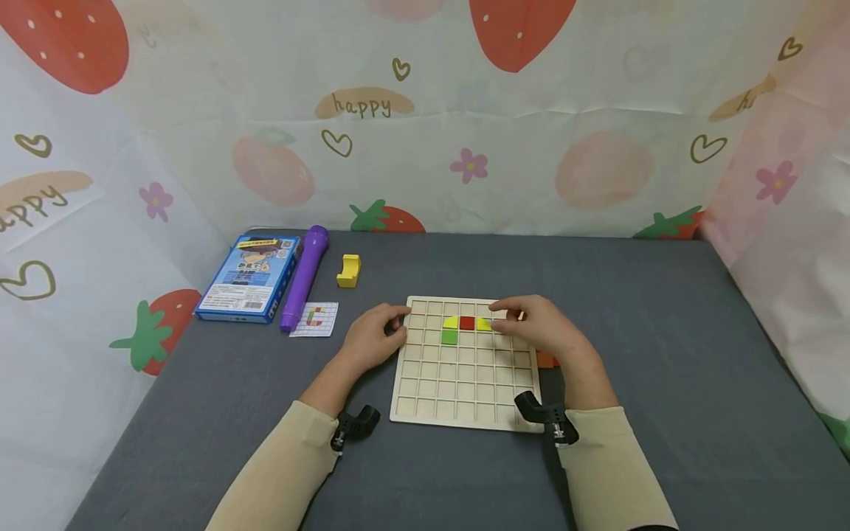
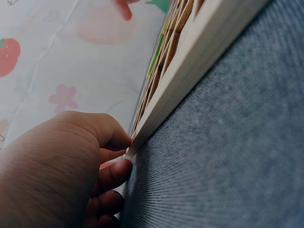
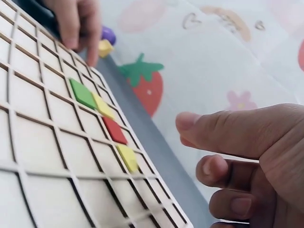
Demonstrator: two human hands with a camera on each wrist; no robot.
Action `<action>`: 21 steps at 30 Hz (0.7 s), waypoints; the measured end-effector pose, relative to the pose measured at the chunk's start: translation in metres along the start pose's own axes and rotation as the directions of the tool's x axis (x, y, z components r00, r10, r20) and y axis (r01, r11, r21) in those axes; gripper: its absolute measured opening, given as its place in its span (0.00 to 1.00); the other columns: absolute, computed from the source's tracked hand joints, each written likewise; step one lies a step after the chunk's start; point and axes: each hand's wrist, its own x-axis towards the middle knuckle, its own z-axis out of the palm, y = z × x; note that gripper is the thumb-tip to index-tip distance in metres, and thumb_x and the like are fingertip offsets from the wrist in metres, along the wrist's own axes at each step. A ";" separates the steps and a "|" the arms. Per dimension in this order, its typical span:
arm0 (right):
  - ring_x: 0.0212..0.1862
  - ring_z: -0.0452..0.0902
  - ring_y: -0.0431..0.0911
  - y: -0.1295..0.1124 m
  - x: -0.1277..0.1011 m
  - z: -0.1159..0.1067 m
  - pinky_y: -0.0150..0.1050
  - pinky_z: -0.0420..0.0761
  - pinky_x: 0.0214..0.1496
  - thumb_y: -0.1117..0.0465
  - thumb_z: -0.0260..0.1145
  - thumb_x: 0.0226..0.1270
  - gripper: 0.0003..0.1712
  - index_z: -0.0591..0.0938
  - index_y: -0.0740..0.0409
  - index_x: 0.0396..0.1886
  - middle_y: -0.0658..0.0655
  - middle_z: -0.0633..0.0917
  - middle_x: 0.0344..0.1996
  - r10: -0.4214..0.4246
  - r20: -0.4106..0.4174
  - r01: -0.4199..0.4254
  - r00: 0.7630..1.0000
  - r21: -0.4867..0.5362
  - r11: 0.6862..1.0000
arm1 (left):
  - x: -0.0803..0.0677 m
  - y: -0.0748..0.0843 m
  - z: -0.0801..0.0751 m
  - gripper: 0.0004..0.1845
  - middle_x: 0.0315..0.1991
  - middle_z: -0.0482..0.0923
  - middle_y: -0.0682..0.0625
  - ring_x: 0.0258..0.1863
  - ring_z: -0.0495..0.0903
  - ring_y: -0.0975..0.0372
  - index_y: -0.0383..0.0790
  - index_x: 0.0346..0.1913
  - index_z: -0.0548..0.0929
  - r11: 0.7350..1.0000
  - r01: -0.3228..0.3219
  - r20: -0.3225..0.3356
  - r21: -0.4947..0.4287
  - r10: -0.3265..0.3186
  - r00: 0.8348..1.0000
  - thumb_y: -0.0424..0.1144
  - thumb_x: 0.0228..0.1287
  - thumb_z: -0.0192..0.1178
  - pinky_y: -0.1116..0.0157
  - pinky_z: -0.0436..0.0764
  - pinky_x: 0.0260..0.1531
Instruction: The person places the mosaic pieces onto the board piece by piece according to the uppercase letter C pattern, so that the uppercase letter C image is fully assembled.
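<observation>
Nearest to the person, the wooden grid board lies flat on the grey table. The left hand grips the board's left edge, with the fingers curled around it; the left wrist view shows the fingertips under the rim. The right hand rests over the upper right part of the board, its fingers loosely bent, and I cannot see any piece in it. In the upper rows sit 4 pieces: a green tile, a yellow tile, a red tile and a second yellow tile. Farther away on the left lie a pattern card, a purple pen, a blue box and a yellow block.
</observation>
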 end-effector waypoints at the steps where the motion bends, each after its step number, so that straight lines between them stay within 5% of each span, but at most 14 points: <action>1: 0.33 0.68 0.51 0.003 -0.001 -0.002 0.43 0.67 0.30 0.56 0.68 0.73 0.25 0.81 0.59 0.66 0.56 0.77 0.34 0.008 0.000 -0.008 1.000 0.005 1.000 | 0.000 0.000 0.000 0.21 0.34 0.74 0.52 0.33 0.71 0.58 0.41 0.62 0.84 1.000 0.000 0.000 -0.001 0.000 1.000 0.37 0.68 0.60 0.58 0.69 0.38; 21: 0.29 0.65 0.47 0.044 -0.018 -0.032 0.43 0.68 0.36 0.67 0.71 0.66 0.22 0.80 0.71 0.58 0.54 0.71 0.26 0.161 0.033 -0.162 0.986 0.008 0.987 | -0.001 0.000 -0.001 0.21 0.34 0.74 0.53 0.32 0.71 0.59 0.41 0.62 0.84 1.000 -0.006 -0.001 -0.014 0.006 1.000 0.37 0.67 0.60 0.58 0.69 0.38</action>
